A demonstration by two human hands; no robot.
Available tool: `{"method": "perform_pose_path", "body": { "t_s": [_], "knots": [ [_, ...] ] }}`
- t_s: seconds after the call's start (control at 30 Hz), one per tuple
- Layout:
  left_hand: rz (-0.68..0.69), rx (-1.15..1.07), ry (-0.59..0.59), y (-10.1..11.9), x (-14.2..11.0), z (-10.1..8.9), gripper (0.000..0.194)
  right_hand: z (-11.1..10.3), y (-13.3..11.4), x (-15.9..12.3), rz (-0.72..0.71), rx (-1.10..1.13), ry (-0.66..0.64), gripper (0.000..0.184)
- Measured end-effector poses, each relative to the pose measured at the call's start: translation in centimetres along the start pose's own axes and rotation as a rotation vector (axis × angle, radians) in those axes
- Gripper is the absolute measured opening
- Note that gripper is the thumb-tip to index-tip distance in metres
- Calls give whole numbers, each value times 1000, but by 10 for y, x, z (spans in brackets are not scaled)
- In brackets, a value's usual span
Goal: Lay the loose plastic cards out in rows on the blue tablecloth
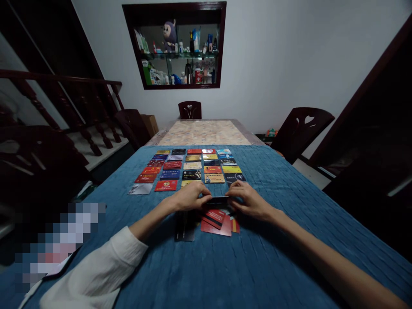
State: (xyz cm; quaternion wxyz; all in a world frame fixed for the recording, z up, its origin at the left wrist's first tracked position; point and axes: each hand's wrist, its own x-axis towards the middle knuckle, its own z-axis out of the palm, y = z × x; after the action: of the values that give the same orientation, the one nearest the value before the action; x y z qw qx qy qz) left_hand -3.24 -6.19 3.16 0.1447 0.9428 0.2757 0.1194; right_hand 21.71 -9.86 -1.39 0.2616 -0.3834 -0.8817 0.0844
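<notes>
Between my two hands a dark card (219, 199) is seen nearly edge-on, pinched at its left end by my left hand (190, 198) and at its right end by my right hand (247, 201). Both hands are closed on it, just in front of rows of laid-out cards in red, blue, black, gold and silver. A red card with a gold emblem (166, 185) lies left of my left hand. Below the hands is a loose overlapping pile, with a red card with a black stripe (216, 217) on top. A black card (184, 232) lies left of the pile, partly hidden by my left hand.
A blue cloth (277, 262) covers the near table; patterned tabletop (206, 132) shows at the far end. A blurred-out device (64, 246) with a cable lies at the left edge. Chairs stand around, including one at the right (305, 128). A wall shelf (182, 53) holds bottles and a plush toy.
</notes>
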Motion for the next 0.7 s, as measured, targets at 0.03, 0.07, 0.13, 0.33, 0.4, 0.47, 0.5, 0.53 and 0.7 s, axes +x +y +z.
{"method": "perform_pose_path", "body": {
  "t_s": [0.03,0.07,0.13,0.33,0.4,0.47,0.5,0.53,0.7],
  "knots": [
    [-10,-4,10,-2,0,0,24,1,1,0,15,-14,6,21],
    [-20,-3,16,-4,0,0,23,3,2,0,30,-28,12,21],
    [-36,5,18,-8,0,0,22,5,3,-1,57,-47,33,20],
    [-56,2,19,-12,0,3,23,11,7,-3,90,-20,78,19],
    [-58,1,19,-12,0,3,23,12,7,-3,109,-22,73,19],
    [-59,-2,19,-13,0,4,22,14,7,-3,129,-23,61,19],
    [-57,-3,19,-13,1,4,22,15,7,-3,137,-24,55,19],
    [-54,-5,21,-13,1,3,22,15,7,-3,145,-26,50,18],
    [-38,-22,32,-11,0,2,22,16,7,-2,165,-30,79,11]
  ]
}}
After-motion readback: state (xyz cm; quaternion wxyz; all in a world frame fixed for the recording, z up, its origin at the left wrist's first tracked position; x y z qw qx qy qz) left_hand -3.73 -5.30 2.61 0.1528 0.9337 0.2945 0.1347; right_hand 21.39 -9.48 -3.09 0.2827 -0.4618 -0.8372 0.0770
